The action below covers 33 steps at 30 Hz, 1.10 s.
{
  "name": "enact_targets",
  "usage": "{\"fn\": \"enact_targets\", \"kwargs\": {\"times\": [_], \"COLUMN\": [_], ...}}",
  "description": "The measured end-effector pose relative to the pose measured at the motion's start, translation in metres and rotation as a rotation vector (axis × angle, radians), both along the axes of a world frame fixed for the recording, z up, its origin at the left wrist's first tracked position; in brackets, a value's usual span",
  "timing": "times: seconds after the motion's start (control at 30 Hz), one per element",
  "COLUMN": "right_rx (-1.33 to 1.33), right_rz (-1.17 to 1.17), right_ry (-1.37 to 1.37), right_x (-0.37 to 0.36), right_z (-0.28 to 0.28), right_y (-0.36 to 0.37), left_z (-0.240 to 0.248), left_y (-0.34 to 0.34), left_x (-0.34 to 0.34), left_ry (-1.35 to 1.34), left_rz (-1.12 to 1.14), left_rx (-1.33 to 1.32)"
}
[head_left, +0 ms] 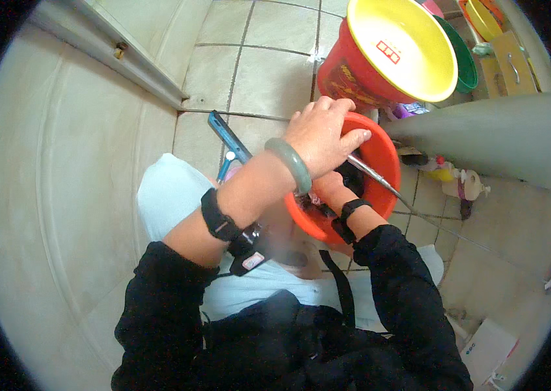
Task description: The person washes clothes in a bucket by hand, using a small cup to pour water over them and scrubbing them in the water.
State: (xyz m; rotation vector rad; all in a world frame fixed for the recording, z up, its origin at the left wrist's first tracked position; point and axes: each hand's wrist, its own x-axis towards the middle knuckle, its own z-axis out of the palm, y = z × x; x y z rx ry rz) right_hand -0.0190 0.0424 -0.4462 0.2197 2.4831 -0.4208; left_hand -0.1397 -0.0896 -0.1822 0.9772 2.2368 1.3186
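Observation:
An orange-red bucket (pixel 389 156) stands on the floor between my knees. My left hand (pixel 324 133), a green bangle (pixel 287 166) on its wrist, grips the bucket's far left rim, fingers outside and thumb inside. Down in the bucket is my right hand (pixel 329 189), its fingers hidden below. Dark, wet-looking material (pixel 354 177) lies around that hand; its kind cannot be made out. A silvery metal hose (pixel 373 173) crosses the bucket's right rim and trails off over the floor.
Beyond the bucket stands a red bucket (pixel 347 72) with a yellow basin (pixel 412 45) on top. A blue-handled tool (pixel 226 135) lies left of my hands. A thick pale column-like shape (pixel 484 130) and several bottles (pixel 461 186) are at right. A wall (pixel 60 195) runs along the left.

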Motion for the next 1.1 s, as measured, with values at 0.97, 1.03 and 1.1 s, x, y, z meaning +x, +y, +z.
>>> {"fn": "enact_targets", "kwargs": {"times": [0.97,1.03,1.1], "right_rx": [-0.958,-0.75,-0.563], "right_rz": [-0.604,-0.599,-0.562], "right_ry": [0.598,0.707,0.863], "right_x": [0.043,0.036,0.032], "right_z": [0.254,0.235,0.213], "right_y": [-0.03,-0.042,-0.034], "left_z": [-0.175,-0.211,-0.215], "left_y": [0.051,0.053,0.061], "left_x": [0.063,0.062,0.066], "left_ry": [-1.677,-1.307,-1.396], "left_rz": [-0.038,-0.196,-0.136], "left_rx": [0.373,0.39,0.388]}}
